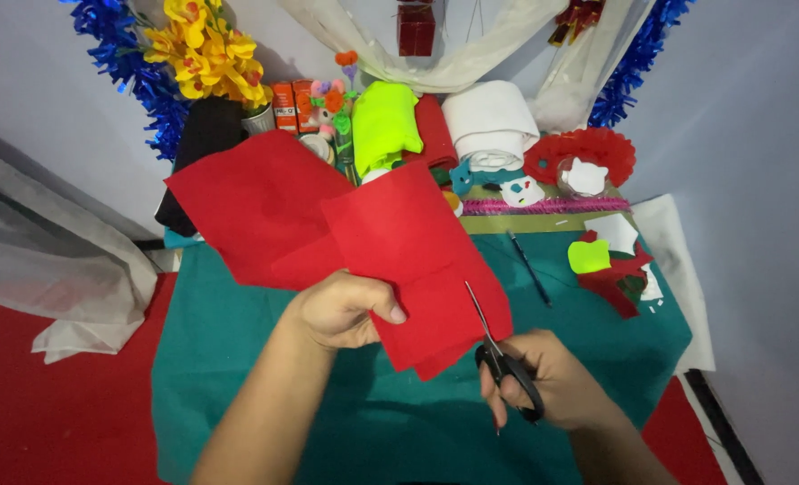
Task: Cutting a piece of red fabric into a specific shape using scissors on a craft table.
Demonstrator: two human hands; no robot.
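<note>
Above the green-covered desk (238, 359), in the head view: red felt sheet (346, 224) held up, folded over, left hand (341, 310) pinching its lower edge, fingers closed on the cloth with thumb on top. Right hand (552, 382) wrapped through the black scissors (503, 355), blades partly into the felt's bottom edge. Cutting step under way, judging by the slit. Next: steady tension on the felt, blades kept clear of the left thumb. Beyond: yellow flowers (206, 49), white roll (489, 121), pen (530, 268).
</note>
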